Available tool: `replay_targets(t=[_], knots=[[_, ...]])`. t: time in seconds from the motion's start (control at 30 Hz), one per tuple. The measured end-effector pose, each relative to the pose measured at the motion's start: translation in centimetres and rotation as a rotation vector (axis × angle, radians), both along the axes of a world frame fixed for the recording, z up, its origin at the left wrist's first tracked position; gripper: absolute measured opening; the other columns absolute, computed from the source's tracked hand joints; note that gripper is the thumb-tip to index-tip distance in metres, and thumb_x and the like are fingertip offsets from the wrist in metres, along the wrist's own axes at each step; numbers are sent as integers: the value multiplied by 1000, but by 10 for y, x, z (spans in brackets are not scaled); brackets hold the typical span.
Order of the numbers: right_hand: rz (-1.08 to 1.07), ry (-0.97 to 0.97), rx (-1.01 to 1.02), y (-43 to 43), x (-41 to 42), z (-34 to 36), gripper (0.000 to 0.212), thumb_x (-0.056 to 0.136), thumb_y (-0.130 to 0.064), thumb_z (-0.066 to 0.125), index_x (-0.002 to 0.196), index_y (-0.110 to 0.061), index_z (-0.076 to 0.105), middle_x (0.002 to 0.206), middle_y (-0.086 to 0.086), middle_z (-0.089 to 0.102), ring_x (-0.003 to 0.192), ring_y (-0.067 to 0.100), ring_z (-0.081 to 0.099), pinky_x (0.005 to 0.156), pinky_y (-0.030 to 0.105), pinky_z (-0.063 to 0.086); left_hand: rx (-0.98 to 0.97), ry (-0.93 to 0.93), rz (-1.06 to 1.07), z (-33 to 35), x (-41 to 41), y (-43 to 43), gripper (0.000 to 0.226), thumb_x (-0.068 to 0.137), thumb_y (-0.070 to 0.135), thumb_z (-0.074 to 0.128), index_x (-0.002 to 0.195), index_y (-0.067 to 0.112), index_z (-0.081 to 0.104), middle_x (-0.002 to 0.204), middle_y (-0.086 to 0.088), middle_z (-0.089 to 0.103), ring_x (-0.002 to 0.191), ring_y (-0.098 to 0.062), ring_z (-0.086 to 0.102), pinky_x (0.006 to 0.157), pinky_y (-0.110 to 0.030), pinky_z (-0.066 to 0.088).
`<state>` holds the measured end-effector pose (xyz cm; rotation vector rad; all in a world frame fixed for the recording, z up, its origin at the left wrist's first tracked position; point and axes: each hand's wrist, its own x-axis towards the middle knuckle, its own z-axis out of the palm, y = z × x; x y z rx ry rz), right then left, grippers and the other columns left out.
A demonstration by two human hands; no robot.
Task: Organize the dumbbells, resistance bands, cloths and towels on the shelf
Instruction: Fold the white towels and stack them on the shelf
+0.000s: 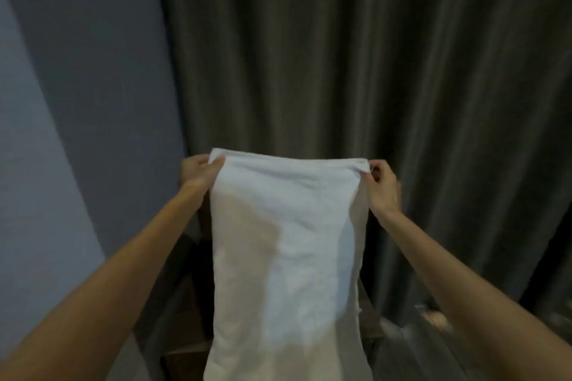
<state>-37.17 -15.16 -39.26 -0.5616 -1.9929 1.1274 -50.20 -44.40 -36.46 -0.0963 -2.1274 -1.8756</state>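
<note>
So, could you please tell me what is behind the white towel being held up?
A dark curtain hangs behind the towel, which the left hand and right hand pinch by its top corners. Dark furniture shows beside its lower edges; whatever stands directly behind is covered.

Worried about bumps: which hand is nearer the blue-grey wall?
Left. The left hand grips the white towel beside the wall; the right hand grips its opposite corner, before the curtain.
</note>
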Motion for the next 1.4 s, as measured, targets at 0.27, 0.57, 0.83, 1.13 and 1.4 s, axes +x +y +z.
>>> replay_targets(t=[0.27,0.57,0.83,1.13,1.4], knots=[[-16,-155,9,20,-94,-58,20,98,-30,47,113,-18,55,107,6,63,95,29,61,77,38,50,253,-305,-55,-72,-97,34,33,93,8,58,123,-3,51,107,-18,58,37,-8,60,43,-19,53],[87,-99,-200,46,-192,-106,5,98,-10,51,102,-12,52,97,9,64,69,18,66,56,24,57,225,-344,-39,-145,-178,76,33,91,7,58,122,-3,52,107,-16,57,86,-25,57,82,-38,54],[425,-484,18,37,-181,-209,60,96,4,47,147,-17,22,146,6,37,110,9,52,93,6,39,-677,-121,-363,-257,-139,98,70,93,25,56,150,18,16,157,-3,-6,146,-29,-4,118,-41,7],[464,-719,618,-35,-97,-313,69,77,-71,-24,142,-54,-7,154,-12,-21,145,15,-21,119,36,-9,-1131,132,-338,-344,-41,66,46,97,46,36,140,30,45,146,-17,40,134,-37,39,106,-55,38],[440,-813,698,-24,-76,-308,82,69,-68,-36,145,-47,-14,154,-7,-21,144,19,-21,117,35,-14,-1096,219,-347,-346,-26,43,47,100,45,32,137,22,51,141,-20,45,130,-35,46,109,-45,31]])
